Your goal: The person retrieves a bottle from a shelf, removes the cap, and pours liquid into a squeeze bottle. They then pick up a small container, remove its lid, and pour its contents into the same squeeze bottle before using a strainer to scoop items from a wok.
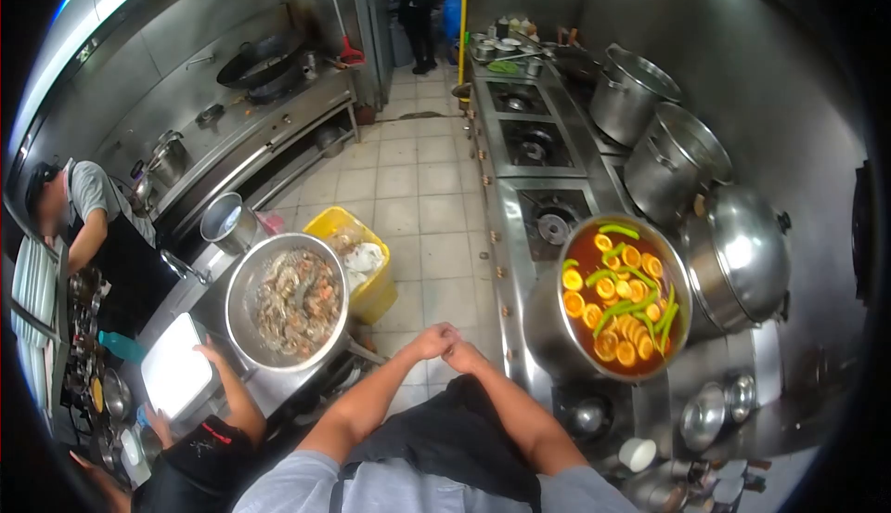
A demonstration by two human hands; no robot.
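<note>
My left hand and my right hand meet in front of my dark apron, above the tiled floor. Fingers on both are curled in and touch the other hand; what lies between them, if anything, is hidden. To the right, a large pot on the stove holds red-brown broth with citrus slices and long green peppers. A big metal bowl of shrimp stands on the counter to the left. Neither hand touches the pot or the bowl.
A yellow bin with waste stands beside the bowl. At lower left a co-worker's hands hold a white container; another person bends at the far left. Burners, tall pots and a domed lid line the right side.
</note>
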